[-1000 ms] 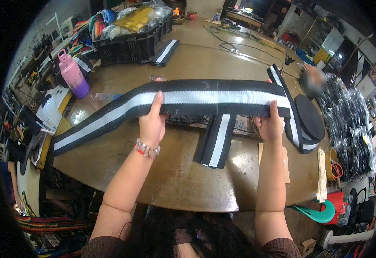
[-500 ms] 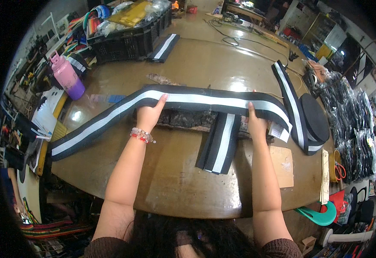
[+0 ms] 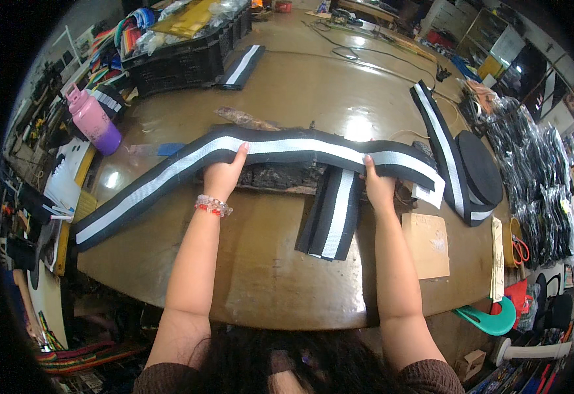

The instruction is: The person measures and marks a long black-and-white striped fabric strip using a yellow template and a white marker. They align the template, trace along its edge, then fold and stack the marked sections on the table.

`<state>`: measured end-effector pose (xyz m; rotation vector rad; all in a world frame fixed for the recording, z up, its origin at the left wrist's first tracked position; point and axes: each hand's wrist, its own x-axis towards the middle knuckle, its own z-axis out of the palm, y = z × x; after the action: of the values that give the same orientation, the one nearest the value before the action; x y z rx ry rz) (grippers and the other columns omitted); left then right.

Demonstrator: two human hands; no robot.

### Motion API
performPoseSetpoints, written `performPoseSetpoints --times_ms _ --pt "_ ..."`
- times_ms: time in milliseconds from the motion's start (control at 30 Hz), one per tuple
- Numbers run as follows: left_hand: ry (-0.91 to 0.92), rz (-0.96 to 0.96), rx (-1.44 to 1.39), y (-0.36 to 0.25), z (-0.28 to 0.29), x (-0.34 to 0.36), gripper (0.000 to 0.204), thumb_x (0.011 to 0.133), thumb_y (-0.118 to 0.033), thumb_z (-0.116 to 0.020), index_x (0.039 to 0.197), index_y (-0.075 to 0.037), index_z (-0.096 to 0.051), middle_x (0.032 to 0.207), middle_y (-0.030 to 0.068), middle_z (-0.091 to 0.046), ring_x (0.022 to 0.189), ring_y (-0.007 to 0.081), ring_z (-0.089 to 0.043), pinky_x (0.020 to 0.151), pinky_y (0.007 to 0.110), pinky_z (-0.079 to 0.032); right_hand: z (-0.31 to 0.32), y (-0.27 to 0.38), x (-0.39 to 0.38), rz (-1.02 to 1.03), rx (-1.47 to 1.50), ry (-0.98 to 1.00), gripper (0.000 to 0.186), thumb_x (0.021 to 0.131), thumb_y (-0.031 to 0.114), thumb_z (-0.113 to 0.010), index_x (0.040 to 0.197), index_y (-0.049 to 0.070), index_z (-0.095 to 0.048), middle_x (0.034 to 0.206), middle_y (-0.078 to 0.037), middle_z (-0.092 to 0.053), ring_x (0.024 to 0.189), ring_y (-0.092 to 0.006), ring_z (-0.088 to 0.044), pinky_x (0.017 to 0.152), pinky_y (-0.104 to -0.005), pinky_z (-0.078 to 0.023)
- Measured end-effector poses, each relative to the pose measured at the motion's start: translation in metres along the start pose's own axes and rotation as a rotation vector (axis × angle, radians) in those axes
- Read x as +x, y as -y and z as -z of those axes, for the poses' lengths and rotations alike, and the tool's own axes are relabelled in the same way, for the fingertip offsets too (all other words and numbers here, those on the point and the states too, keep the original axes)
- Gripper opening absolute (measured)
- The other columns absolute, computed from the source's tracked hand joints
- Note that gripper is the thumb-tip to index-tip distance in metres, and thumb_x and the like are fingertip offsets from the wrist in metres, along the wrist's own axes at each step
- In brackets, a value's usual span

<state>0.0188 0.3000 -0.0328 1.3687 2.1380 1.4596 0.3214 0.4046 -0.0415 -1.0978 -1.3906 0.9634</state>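
- so the left hand [image 3: 223,173] and right hand [image 3: 380,188] both pinch a long, black woven strap with white centre stripe [image 3: 287,147]
- it's kinda wavy, running over the glossy brown desk [image 3: 254,262]

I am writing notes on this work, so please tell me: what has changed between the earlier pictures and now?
The right hand has shifted left along the striped band, closer to the left hand; a longer end now slopes down beyond it. Neither hand visibly let go. The bottle and black roll stayed in place.
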Motion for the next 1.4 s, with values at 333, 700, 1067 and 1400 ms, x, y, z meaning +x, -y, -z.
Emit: performPoseSetpoints --times_ms 333,700,1067,1400 --pt "-0.051 -0.08 -0.005 0.002 -0.004 0.0 0.046 0.087 -0.044 -0.061 0.092 0.001 -0.066 0.092 0.0159 -0.068 0.087 0.0324 -0.064 0.078 0.039 -0.048 -0.002 -0.004 0.001 -0.043 -0.054 -0.052 0.04 0.09 0.023 -0.063 0.114 -0.008 -0.054 0.103 -0.013 -0.061 0.079 -0.0167 -0.062 0.06 -0.028 -0.055" --pt "-0.087 -0.14 0.007 0.001 -0.004 -0.002 0.042 0.087 -0.041 -0.062 0.092 0.001 -0.066 0.093 0.0164 -0.068 0.087 0.0327 -0.064 0.079 0.038 -0.048 0.002 -0.039 0.014 -0.011 -0.18 -0.058 0.038 0.09 0.023 -0.064 0.108 -0.008 -0.054 0.101 -0.013 -0.06 0.081 -0.0171 -0.061 0.06 -0.0268 -0.055" --pt "-0.061 -0.129 0.048 0.011 -0.005 0.003 0.045 0.087 -0.044 -0.061 0.09 0.001 -0.066 0.09 0.0162 -0.068 0.084 0.0337 -0.064 0.076 0.039 -0.048 0.006 -0.046 0.017 -0.009 -0.341 -0.04 0.058 0.088 0.036 -0.062 0.121 -0.011 -0.049 0.128 -0.029 -0.05 0.122 -0.0409 -0.044 0.105 -0.0428 -0.03" --pt "-0.043 -0.115 0.077 0.008 -0.002 0.001 0.05 0.087 -0.048 -0.058 0.084 0.001 -0.066 0.083 0.0173 -0.067 0.078 0.0342 -0.064 0.072 0.04 -0.048 0.004 -0.035 0.006 0.067 -0.357 -0.112 0.056 0.089 0.032 -0.062 0.12 -0.011 -0.048 0.126 -0.029 -0.051 0.12 -0.0402 -0.047 0.104 -0.0425 -0.032"
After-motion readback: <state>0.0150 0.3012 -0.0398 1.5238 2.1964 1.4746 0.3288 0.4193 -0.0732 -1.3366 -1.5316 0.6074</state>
